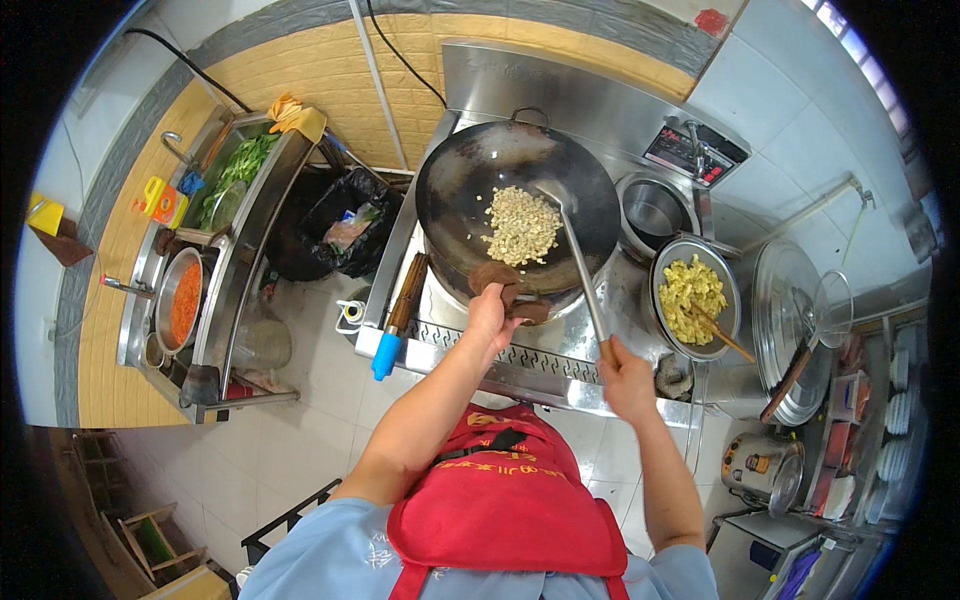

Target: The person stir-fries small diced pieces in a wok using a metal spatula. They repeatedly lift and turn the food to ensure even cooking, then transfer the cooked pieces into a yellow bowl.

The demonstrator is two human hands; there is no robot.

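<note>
A large black wok (465, 165) sits on the steel stove, with small pale diced pieces (523, 225) heaped in its middle. My left hand (491, 319) grips a brown cloth (496, 277) at the wok's near rim; the handle under the cloth is mostly hidden. In my right hand (628, 379) is the wooden end of a long-handled metal ladle (583, 274). Its head rests inside the wok, right of the diced pieces. A bowl of yellow scrambled egg (690, 292) with wooden chopsticks (724, 335) in it stands right of the wok.
A bamboo wok brush (407, 300) with a blue-wrapped handle lies left of the wok. Behind the egg is a steel pot (656, 210). Lids (787, 262) stand at the right. Leafy greens (244, 165) and a bowl of chopped red food (186, 300) are in the left sink unit.
</note>
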